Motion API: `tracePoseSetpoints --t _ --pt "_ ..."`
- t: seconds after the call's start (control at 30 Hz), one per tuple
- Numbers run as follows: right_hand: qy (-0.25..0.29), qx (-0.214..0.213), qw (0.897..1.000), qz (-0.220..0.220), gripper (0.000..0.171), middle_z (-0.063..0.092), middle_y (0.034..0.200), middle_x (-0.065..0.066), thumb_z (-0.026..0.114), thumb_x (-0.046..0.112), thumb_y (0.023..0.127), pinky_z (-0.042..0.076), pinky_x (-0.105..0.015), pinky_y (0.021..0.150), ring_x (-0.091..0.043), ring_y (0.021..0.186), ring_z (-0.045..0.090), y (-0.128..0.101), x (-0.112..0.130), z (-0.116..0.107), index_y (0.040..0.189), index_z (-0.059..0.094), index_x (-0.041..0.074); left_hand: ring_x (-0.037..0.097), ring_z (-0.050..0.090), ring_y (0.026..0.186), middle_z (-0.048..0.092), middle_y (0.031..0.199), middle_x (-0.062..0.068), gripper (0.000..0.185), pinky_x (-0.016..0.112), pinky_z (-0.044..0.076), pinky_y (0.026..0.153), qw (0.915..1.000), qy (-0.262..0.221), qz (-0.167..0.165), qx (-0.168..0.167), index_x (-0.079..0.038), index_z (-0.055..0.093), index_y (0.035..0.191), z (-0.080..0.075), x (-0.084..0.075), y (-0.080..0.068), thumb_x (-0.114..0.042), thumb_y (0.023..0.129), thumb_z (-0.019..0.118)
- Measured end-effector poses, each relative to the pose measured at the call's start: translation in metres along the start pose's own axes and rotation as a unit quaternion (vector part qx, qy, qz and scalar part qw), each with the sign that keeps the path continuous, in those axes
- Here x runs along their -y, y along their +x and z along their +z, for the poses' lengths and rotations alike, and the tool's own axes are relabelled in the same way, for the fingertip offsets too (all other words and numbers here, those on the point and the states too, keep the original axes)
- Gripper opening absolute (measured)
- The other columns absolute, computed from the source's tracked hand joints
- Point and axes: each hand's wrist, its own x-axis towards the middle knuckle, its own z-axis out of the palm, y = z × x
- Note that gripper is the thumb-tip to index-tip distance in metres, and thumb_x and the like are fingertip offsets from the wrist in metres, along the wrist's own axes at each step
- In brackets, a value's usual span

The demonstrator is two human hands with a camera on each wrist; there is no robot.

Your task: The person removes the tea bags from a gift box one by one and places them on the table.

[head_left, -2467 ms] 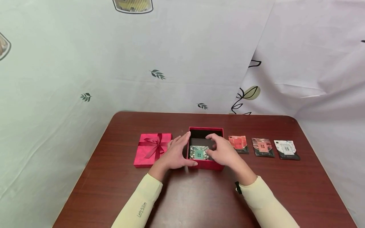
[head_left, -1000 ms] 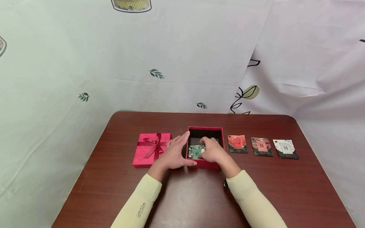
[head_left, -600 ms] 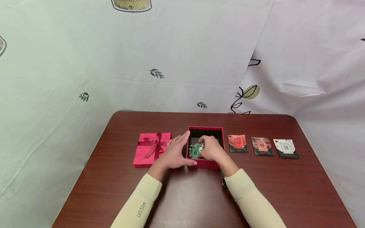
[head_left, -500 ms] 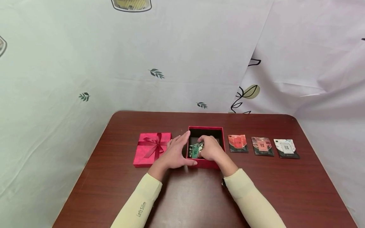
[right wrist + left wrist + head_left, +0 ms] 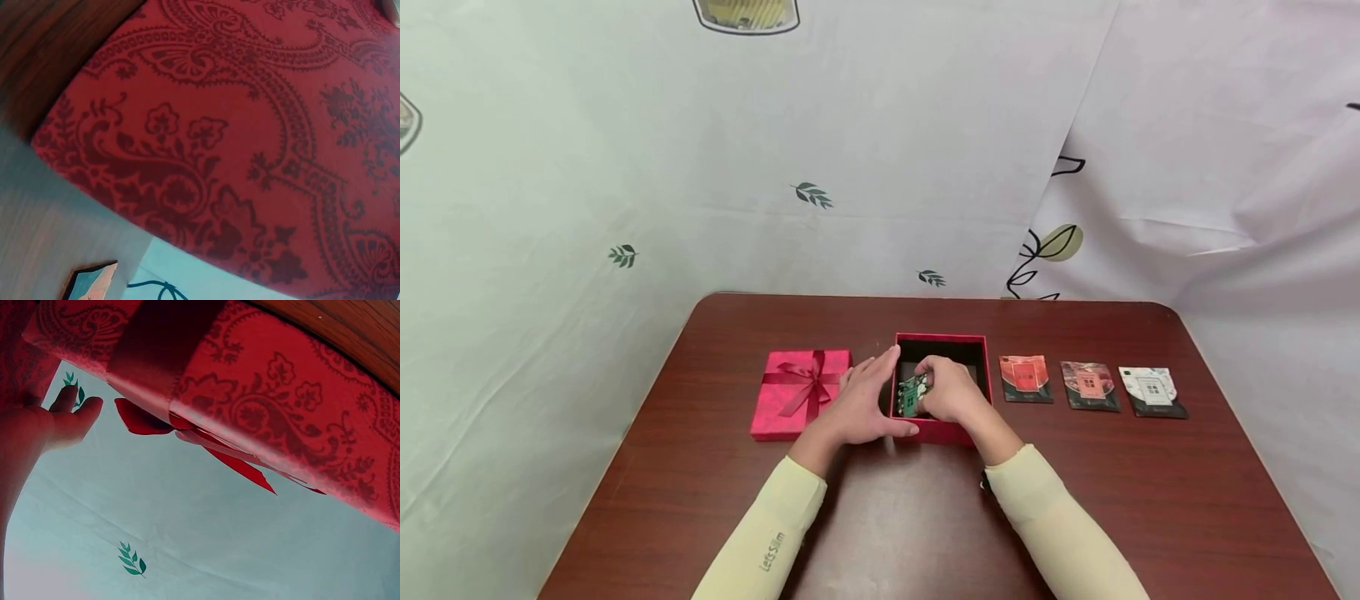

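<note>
An open red gift box (image 5: 940,432) with a dark inside stands mid-table. My left hand (image 5: 859,411) rests along its left side, fingers straight, thumb at the front left corner; part of that hand shows beside red patterned card in the left wrist view. My right hand (image 5: 951,390) reaches into the box. Its curled fingers grip the right edge of a green patterned packet (image 5: 911,395), which is tilted at the box's left. The right fingertips are partly hidden. The box wall (image 5: 206,125) fills most of the right wrist view.
The red lid (image 5: 772,414) with its ribbon bow (image 5: 808,385) lies left of the box. To the right, an orange packet (image 5: 1026,379), a reddish-brown packet (image 5: 1089,385) and a white packet (image 5: 1152,392) lie in a row. A pale curtain hangs behind the brown table (image 5: 880,533).
My right hand has moved left and down into the box and has taken hold of the green packet. The packet has turned and tilted. My left hand stays at the box.
</note>
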Motion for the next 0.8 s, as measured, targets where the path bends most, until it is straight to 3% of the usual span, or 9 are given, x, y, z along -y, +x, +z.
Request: tracePoseSetpoints --t 0.4,0.6,0.8 --pt "-0.014 -0.038 0.999 -0.005 0.049 0.060 0.101 -0.009 0.085 0.005 0.075 0.054 -0.039 0.073 -0.026 0.089 0.056 -0.007 0.005 -0.018 0.121 0.066 0.007 0.030 0.022 0.144 0.020 0.164 -0.002 0.121 0.062 0.011 0.111 1.0000 0.003 0.007 -0.001 -0.019 0.013 0.162 0.001 0.002 0.000 -0.060 0.071 0.081" --pt "0.006 -0.055 0.998 -0.006 0.051 0.063 0.107 -0.011 0.085 0.007 0.076 0.056 -0.041 0.077 -0.027 0.092 0.060 -0.013 0.008 -0.030 0.123 0.066 0.007 0.029 0.023 0.144 0.021 0.164 -0.003 0.121 0.060 0.013 0.111 1.0000 -0.001 0.007 -0.002 -0.021 0.012 0.162 0.002 0.002 0.001 -0.060 0.071 0.082" --pt "0.034 -0.062 0.997 -0.009 0.048 0.062 0.108 -0.012 0.085 0.009 0.078 0.055 -0.041 0.078 -0.022 0.085 0.065 -0.022 0.009 -0.045 0.123 0.066 0.008 0.028 0.023 0.143 0.022 0.164 -0.004 0.122 0.059 0.014 0.112 1.0000 -0.001 0.001 -0.004 -0.024 0.012 0.162 0.001 0.001 0.001 -0.059 0.069 0.083"
